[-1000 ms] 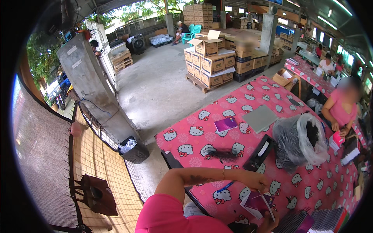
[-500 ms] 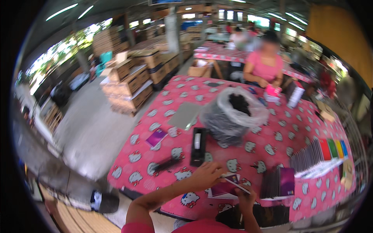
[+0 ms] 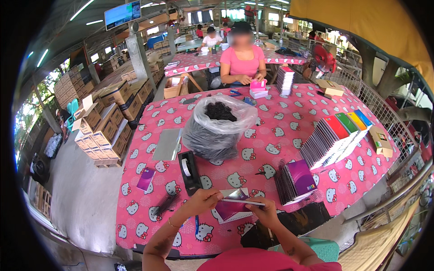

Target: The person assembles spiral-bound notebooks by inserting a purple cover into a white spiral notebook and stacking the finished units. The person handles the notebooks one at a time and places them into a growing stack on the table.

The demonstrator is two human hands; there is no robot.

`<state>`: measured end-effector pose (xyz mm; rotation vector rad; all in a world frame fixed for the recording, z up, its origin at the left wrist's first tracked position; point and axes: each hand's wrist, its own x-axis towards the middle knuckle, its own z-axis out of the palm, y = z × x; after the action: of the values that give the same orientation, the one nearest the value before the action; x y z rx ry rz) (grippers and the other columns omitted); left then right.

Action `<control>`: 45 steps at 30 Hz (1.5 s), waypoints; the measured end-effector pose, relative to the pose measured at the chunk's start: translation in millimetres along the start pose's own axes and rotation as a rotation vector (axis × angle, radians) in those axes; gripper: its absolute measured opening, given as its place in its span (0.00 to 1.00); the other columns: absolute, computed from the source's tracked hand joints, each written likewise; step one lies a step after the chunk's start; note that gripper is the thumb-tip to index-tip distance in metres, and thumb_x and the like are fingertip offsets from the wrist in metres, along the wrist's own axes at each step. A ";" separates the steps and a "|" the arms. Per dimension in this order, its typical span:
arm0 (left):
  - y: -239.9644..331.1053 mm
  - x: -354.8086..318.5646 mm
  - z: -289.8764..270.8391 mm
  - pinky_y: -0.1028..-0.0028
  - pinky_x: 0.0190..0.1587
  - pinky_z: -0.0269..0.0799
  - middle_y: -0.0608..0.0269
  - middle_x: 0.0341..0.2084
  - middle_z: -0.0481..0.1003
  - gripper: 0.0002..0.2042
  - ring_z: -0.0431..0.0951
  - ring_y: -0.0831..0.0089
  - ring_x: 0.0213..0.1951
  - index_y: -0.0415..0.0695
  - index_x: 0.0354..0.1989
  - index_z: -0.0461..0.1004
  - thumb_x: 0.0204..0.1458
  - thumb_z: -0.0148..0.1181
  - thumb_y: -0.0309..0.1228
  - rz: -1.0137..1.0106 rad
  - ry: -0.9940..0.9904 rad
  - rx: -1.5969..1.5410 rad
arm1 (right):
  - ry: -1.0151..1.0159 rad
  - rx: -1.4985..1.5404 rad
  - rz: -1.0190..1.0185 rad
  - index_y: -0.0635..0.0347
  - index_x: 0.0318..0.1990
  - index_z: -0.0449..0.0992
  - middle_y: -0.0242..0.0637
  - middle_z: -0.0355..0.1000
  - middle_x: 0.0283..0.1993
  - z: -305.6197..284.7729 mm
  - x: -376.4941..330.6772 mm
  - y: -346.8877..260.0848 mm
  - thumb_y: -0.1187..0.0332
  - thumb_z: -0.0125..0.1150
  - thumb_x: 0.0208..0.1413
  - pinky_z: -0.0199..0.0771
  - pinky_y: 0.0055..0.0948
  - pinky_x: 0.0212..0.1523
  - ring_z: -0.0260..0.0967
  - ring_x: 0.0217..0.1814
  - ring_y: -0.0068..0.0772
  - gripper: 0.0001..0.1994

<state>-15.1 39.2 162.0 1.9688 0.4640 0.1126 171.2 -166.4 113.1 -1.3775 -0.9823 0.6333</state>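
My left hand [image 3: 204, 200] is closed, its thumb and fingers pinching the left end of a thin notebook pad [image 3: 240, 201], seen nearly edge-on. My right hand [image 3: 266, 211] grips the pad's other end. Beneath it on the table lies a purple cover with white sheets [image 3: 230, 213] that have holes along the edge. A black tape dispenser [image 3: 190, 174] stands just beyond my left hand. Loose black binding coils [image 3: 166, 204] lie left of that hand, and a blue pen [image 3: 196, 224] is near my left forearm. Purple spiral notebooks [image 3: 302, 176] stand stacked beyond my right hand.
A clear bag of black material [image 3: 217, 135] stands mid-table, beside a grey sheet [image 3: 166, 145]. A small purple cover [image 3: 146, 179] lies left. Colourful spiral notebooks [image 3: 334, 135] line the right. A black board [image 3: 294, 226] lies near me. A co-worker [image 3: 242, 61] sits opposite, handling pink booklets [image 3: 258, 88].
The view has turned to the right and lifted, so the table appears farther left. The pad, tilted down to the right before, is now more level between both hands.
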 end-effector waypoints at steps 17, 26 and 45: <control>-28.5 -21.3 106.9 0.34 0.66 0.39 0.44 0.67 0.59 0.36 0.53 0.47 0.70 0.35 0.65 0.62 0.58 0.51 0.55 0.351 0.614 1.100 | 0.213 0.062 -0.029 0.62 0.45 0.81 0.28 0.75 0.32 20.8 -7.1 -16.1 0.72 0.66 0.59 0.69 0.19 0.37 0.67 0.35 0.13 0.09; -6.8 -11.9 107.5 0.33 0.67 0.35 0.37 0.67 0.58 0.41 0.52 0.44 0.72 0.32 0.66 0.59 0.59 0.45 0.61 0.430 0.629 1.137 | 0.227 0.193 0.050 0.63 0.45 0.80 0.26 0.74 0.33 20.5 -8.7 -14.7 0.71 0.68 0.57 0.69 0.19 0.35 0.67 0.34 0.14 0.10; 40.7 0.4 68.6 0.45 0.68 0.43 0.60 0.43 0.79 0.18 0.78 0.63 0.49 0.44 0.52 0.74 0.57 0.60 0.39 0.442 0.433 0.787 | 0.077 0.222 0.145 0.62 0.46 0.80 0.24 0.77 0.36 15.1 -9.9 3.5 0.70 0.67 0.58 0.72 0.20 0.41 0.70 0.38 0.13 0.10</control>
<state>15.7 -34.0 168.4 2.8169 0.3643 0.7421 154.1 -166.7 106.4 -1.2731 -0.7318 0.7689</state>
